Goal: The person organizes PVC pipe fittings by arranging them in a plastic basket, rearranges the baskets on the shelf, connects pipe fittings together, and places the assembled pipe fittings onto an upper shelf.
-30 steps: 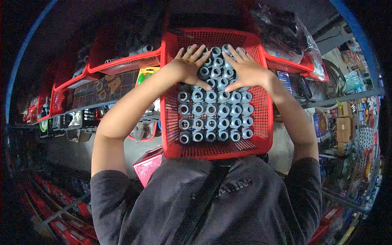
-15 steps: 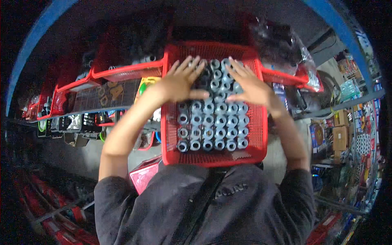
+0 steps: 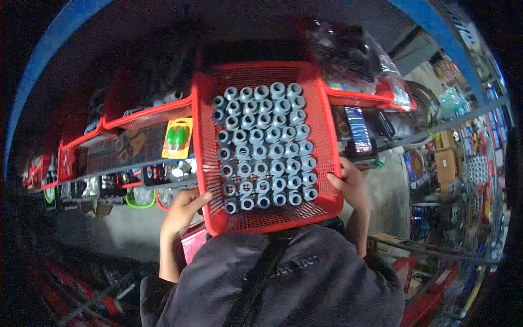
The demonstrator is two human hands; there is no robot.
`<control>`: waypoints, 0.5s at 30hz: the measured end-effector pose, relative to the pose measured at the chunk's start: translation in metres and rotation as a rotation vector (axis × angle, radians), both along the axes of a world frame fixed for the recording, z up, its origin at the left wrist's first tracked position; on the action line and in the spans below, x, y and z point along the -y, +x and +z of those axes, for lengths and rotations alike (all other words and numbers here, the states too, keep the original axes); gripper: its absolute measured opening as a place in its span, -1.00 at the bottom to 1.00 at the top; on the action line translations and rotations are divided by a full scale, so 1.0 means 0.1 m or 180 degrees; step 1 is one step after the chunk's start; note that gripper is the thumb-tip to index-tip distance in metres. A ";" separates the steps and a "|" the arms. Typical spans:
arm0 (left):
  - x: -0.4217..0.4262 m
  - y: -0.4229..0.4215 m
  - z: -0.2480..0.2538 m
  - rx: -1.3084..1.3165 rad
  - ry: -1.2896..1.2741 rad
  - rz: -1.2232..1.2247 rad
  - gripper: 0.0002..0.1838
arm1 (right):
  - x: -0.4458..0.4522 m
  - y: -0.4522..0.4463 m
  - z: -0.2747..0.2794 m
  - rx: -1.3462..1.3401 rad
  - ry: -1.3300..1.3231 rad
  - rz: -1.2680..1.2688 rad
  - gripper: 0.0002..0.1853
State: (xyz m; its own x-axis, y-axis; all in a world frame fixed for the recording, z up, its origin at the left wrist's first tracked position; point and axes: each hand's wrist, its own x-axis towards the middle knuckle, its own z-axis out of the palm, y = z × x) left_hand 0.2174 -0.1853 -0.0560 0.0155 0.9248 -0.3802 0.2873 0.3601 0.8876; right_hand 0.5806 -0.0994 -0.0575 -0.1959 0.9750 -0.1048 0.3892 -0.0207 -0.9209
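In front of my body is a red plastic basket [image 3: 248, 222] with perforated walls. Grey pipe fittings [image 3: 260, 152] with round openings stand inside it in neat rows, most of them facing up. My left hand [image 3: 185, 207] grips the basket's left wall near the front corner, its thumb over the rim. On the opposite side my right hand [image 3: 350, 184] holds the right wall, thumb hooked over the edge and the other fingers hidden outside.
Red bins [image 3: 147, 115] line the shelf on the left, and another red bin [image 3: 362, 98] holds plastic-wrapped items at right. A yellow card with green pieces [image 3: 177, 138] hangs at left. A lit phone [image 3: 358, 129] lies on the right. Cardboard boxes [image 3: 447, 170] stand farther right.
Both hands have left the tops of the fittings and come down to the basket's side walls, taking hold there. The basket appears slightly further left and tilted in view.
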 end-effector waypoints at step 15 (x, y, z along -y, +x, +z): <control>-0.09 0.08 -0.19 0.0588 0.0798 0.0404 -0.60 | -0.11 -0.01 -0.06 -0.0922 -0.0143 -0.0234 -0.68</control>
